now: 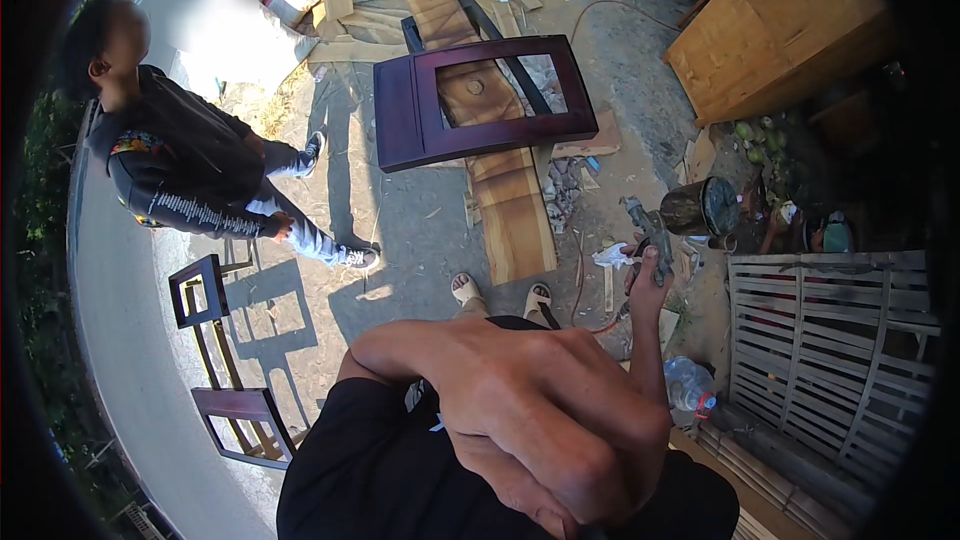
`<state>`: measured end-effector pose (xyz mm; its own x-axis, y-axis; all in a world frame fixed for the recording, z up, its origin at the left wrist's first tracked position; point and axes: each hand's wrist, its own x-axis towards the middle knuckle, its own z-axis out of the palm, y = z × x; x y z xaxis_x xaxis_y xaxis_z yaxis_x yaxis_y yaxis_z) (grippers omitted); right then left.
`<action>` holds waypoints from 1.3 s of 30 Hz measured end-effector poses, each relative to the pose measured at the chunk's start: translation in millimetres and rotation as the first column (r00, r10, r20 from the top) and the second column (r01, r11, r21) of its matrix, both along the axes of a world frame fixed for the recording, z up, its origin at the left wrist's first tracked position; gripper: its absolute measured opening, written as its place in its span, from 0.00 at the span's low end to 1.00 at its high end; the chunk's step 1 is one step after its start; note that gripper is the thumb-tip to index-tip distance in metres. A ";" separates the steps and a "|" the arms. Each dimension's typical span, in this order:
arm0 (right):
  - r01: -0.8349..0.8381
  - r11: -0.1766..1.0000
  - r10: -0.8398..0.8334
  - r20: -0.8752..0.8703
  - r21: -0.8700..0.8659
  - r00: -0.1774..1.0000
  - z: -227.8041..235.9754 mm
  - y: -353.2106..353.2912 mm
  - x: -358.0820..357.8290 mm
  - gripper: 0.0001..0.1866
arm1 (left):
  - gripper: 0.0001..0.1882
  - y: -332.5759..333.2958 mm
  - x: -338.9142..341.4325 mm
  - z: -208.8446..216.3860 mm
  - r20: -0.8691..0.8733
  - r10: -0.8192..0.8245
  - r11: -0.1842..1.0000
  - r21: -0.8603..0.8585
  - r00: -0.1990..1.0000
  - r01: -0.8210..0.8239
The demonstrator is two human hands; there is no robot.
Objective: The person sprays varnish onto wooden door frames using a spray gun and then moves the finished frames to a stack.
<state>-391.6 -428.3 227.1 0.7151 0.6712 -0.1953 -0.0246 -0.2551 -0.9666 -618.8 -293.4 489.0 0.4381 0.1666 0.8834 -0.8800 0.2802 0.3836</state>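
Note:
Close up, my left hand (545, 415) is bent in front of my chest with its fingers curled under. Whatever those fingers hold, if anything, is hidden. To the right, my right hand (648, 285) grips a stained spray gun (650, 230) by its handle, pointing away from me. A dark cylindrical pot (695, 208) shows beside the gun; I cannot tell whether it is joined to it. Farther ahead, a glossy dark purple wooden frame (405, 115) with a rectangular opening lies across a wooden plank (515, 225). Neither hand touches the frame.
At the left a person (185, 150) in a dark hoodie stands facing the frame. Smaller dark frames (235, 400) rest on a stand near the road. A red hose (580, 280) trails over the ground. A wooden cabinet (775, 25), slatted bamboo panel (830, 340) and plastic bottle (688, 382) stand right.

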 end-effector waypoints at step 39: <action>-0.396 0.882 0.373 0.135 0.257 0.918 9.3 99.7 -138.3 0.13 | 0.09 19.9 -65.5 -307.2 -0.969 0.093 0.957 0.023 0.230 -0.290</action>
<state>-529.9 -328.6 236.3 0.3954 0.9148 0.0820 0.1003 0.0458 -0.9939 -684.3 -273.5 181.8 0.8731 0.4436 -0.2023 0.0727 0.2919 0.9537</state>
